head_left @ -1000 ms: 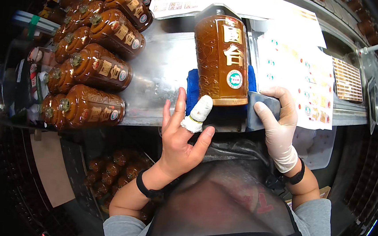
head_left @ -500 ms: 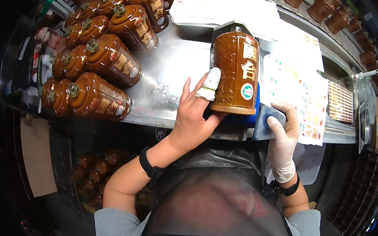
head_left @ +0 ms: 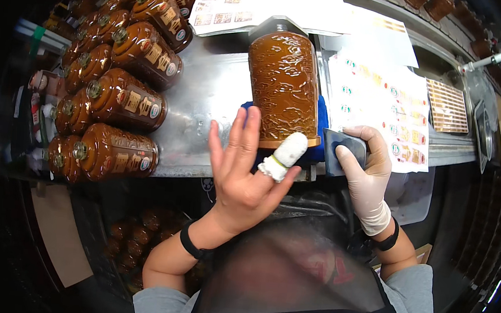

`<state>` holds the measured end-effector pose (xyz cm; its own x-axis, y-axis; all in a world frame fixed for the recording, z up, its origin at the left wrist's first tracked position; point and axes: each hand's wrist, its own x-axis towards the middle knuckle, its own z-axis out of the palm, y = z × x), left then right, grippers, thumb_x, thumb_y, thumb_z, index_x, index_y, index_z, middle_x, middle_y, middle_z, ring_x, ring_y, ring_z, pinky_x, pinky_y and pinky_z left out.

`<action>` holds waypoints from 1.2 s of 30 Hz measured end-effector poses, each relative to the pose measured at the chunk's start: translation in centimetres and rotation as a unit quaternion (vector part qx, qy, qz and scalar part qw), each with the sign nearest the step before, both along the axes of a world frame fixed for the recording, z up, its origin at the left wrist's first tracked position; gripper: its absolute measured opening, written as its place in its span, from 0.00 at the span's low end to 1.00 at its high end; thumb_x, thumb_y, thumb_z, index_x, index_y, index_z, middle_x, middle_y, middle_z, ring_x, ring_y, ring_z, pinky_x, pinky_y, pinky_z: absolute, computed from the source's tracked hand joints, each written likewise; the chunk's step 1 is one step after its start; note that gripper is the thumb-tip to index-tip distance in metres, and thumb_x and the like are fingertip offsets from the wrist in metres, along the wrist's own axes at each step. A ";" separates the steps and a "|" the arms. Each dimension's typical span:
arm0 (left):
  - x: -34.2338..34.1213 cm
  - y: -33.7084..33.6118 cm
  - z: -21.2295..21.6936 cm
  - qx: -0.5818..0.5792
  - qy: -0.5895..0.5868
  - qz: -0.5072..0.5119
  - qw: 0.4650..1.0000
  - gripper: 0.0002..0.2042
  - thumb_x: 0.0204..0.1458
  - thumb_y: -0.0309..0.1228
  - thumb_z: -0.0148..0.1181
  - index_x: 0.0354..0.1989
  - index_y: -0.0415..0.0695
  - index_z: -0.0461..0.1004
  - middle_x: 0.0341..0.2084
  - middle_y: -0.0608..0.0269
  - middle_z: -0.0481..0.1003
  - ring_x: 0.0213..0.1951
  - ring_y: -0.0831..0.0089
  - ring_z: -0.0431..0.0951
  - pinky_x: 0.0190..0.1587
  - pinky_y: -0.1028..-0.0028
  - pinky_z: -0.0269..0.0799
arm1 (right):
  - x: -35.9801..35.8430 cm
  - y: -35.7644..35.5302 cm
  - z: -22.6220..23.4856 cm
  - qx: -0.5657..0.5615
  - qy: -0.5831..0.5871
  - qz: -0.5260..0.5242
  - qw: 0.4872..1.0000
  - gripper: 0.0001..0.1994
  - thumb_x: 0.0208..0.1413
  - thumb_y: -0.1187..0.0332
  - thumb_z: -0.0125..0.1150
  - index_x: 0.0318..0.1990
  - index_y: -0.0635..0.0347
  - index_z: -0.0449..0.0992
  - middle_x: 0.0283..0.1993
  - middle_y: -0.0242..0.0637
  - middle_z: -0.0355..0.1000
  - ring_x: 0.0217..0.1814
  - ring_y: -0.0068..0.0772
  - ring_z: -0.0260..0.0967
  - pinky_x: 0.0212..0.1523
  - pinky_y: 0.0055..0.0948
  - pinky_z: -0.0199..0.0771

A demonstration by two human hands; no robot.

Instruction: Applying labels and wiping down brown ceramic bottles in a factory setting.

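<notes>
A large brown, embossed bottle [head_left: 284, 82] lies on its side in a dark holder [head_left: 277, 24], its base toward me and its patterned, label-free face up. My left hand [head_left: 246, 171] is open at the bottle's base, fingers stretched out, with a white cover on the index finger. That covered fingertip is at the base rim; whether it touches I cannot tell. In a white glove, my right hand [head_left: 373, 172] pinches a flat dark blue-grey scraper [head_left: 347, 151] between thumb and fingers, just right of the base. A blue cloth [head_left: 322, 124] shows beneath the bottle.
Several labelled brown bottles [head_left: 131, 103] lie in rows along the left of the metal table [head_left: 193, 93]. Sheets of stickers [head_left: 384, 108] spread out on the right, with another paper sheet [head_left: 262, 1] behind the holder. A gridded sheet [head_left: 447, 107] lies farther right.
The bottle has turned in its holder, so its gold lettering and round sticker no longer face up. My left hand has left the bottle's side and opened near its base. The right still holds the scraper.
</notes>
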<state>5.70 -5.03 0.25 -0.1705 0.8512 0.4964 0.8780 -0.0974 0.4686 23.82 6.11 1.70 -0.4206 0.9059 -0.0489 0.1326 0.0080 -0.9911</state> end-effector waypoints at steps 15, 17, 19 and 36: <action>-0.8 5.2 -0.8 0.075 0.019 -0.028 0.997 0.36 0.42 0.29 0.70 0.64 0.39 0.64 0.63 0.45 0.65 0.68 0.41 0.59 0.65 0.33 0.41 | -3.6 0.5 1.7 0.280 -0.053 0.117 0.951 0.10 0.51 0.76 0.61 0.42 0.62 0.74 0.36 0.47 0.74 0.37 0.49 0.76 0.37 0.36 0.76; -1.0 5.0 -0.9 0.049 0.043 -0.012 0.998 0.38 0.43 0.31 0.72 0.65 0.36 0.62 0.64 0.45 0.65 0.68 0.44 0.60 0.65 0.33 0.42 | -2.2 0.8 0.9 0.174 -0.063 0.082 0.979 0.08 0.53 0.75 0.60 0.41 0.63 0.75 0.34 0.46 0.75 0.35 0.44 0.76 0.37 0.34 0.76; -1.1 4.8 -0.8 0.042 0.013 -0.013 0.999 0.38 0.43 0.31 0.72 0.65 0.34 0.62 0.65 0.45 0.64 0.67 0.45 0.61 0.66 0.38 0.46 | -1.1 0.8 -0.2 0.135 -0.062 0.056 0.987 0.07 0.55 0.74 0.59 0.41 0.63 0.75 0.33 0.42 0.76 0.34 0.33 0.76 0.37 0.29 0.74; -1.4 3.4 -0.5 -0.013 -0.053 0.027 0.998 0.43 0.46 0.32 0.73 0.68 0.32 0.54 0.66 0.41 0.61 0.65 0.50 0.64 0.65 0.59 0.60 | 0.3 1.4 -2.0 -0.002 -0.002 0.000 1.000 0.08 0.55 0.72 0.61 0.41 0.63 0.76 0.35 0.37 0.76 0.38 0.23 0.73 0.41 0.26 0.73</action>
